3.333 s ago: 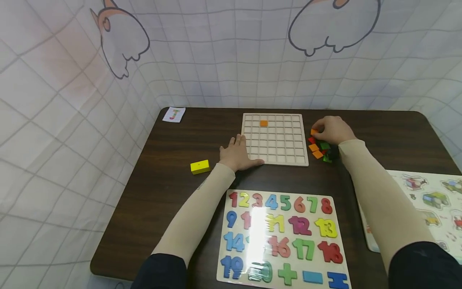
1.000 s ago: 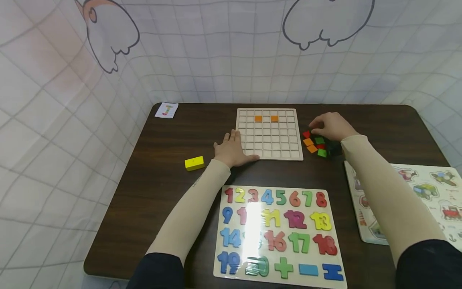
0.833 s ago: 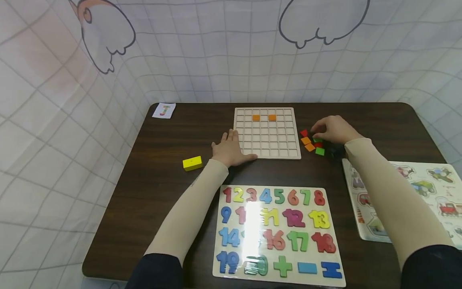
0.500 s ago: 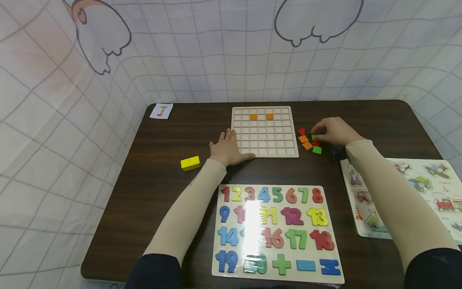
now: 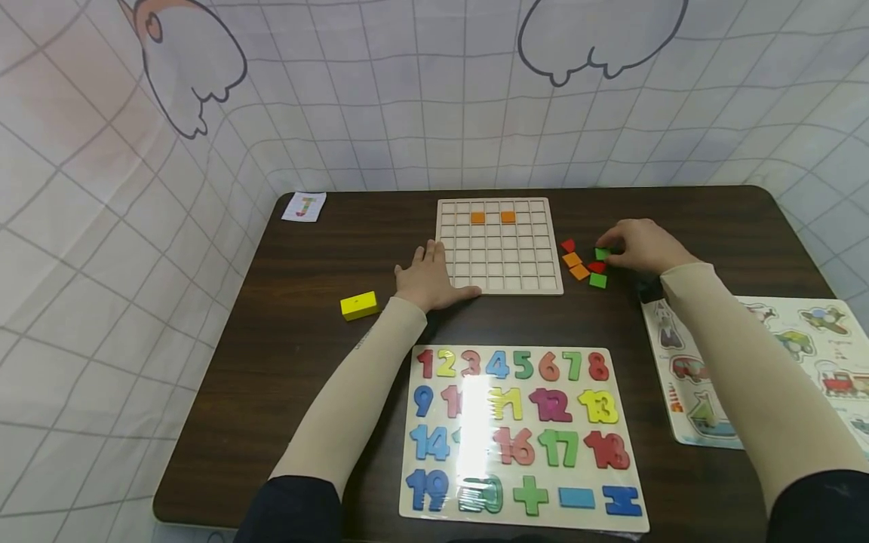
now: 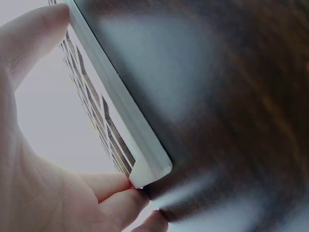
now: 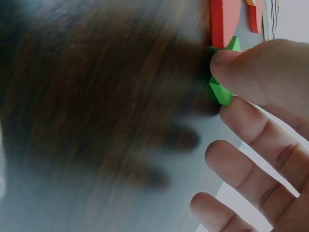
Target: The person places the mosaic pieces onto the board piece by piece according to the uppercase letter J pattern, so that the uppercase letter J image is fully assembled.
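Observation:
A pale wooden grid board (image 5: 498, 260) lies at the back middle, with two orange tiles (image 5: 508, 217) in one of its upper rows. My left hand (image 5: 429, 280) rests against the board's near left corner, fingers extended and thumb along the front edge; the left wrist view shows thumb and fingertips at the board's rim (image 6: 128, 113). My right hand (image 5: 645, 245) pinches a green tile (image 5: 601, 254) between thumb and index finger, the other fingers spread loosely. Around it lie red (image 5: 568, 245), orange (image 5: 572, 259) and other green tiles (image 5: 597, 280). In the right wrist view the thumb partly hides the held green tile (image 7: 222, 92).
A number puzzle board (image 5: 529, 437) lies in front, glare on its middle. A picture puzzle (image 5: 706, 377) sits at right, partly under my right forearm. A yellow block (image 5: 359, 306) is left of my left hand; a small card with a coloured J (image 5: 304, 207) lies back left.
A second orange tile has come onto the grid board. My right hand returned to the loose tiles, took hold of a green one and shifted it slightly right. The left hand stays at the board.

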Demonstrator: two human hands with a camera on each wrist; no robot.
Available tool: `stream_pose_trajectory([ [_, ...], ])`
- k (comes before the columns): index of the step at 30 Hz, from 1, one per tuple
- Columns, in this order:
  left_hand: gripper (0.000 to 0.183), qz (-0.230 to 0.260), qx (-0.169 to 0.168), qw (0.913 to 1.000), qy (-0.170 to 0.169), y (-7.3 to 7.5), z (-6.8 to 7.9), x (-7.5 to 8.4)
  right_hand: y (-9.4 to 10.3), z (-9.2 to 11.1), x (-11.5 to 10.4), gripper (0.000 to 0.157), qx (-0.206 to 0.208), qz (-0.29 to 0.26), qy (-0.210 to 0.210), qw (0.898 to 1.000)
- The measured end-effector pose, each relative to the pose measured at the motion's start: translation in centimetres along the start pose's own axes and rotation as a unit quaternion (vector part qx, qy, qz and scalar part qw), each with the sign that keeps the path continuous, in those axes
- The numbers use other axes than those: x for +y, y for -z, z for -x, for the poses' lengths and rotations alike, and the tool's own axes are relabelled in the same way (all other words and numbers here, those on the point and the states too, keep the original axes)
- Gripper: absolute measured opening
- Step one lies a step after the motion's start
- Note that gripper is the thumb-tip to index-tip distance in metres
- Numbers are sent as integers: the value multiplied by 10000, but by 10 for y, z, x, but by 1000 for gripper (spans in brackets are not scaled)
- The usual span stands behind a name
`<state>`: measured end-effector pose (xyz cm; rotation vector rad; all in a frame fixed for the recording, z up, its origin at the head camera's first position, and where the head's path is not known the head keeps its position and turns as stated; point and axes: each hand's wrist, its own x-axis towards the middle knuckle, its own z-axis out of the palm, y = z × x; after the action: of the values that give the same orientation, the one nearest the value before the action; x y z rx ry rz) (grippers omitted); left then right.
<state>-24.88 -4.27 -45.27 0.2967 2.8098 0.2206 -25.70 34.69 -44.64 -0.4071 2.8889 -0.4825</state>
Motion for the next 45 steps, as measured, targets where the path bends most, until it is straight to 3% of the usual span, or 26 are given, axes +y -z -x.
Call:
stream_pose_trajectory([
  [10, 122, -53, 42, 9999, 95, 1, 1, -4, 0, -30, -23, 34, 190, -250, -142, 9994],
  [25, 120, -188, 33, 9998, 76, -6, 3, 12, -20, -90, -65, 36, 244, -820, 31, 9963],
  [36, 121, -233, -9, 9997, 5, -9, 4, 21, -23, -108, -80, 35, 237, -950, -134, 9951],
  [45, 121, -275, -16, 9996, 118, -8, 4, 18, -25, -122, -98, 35, 177, -800, 177, 9965],
])
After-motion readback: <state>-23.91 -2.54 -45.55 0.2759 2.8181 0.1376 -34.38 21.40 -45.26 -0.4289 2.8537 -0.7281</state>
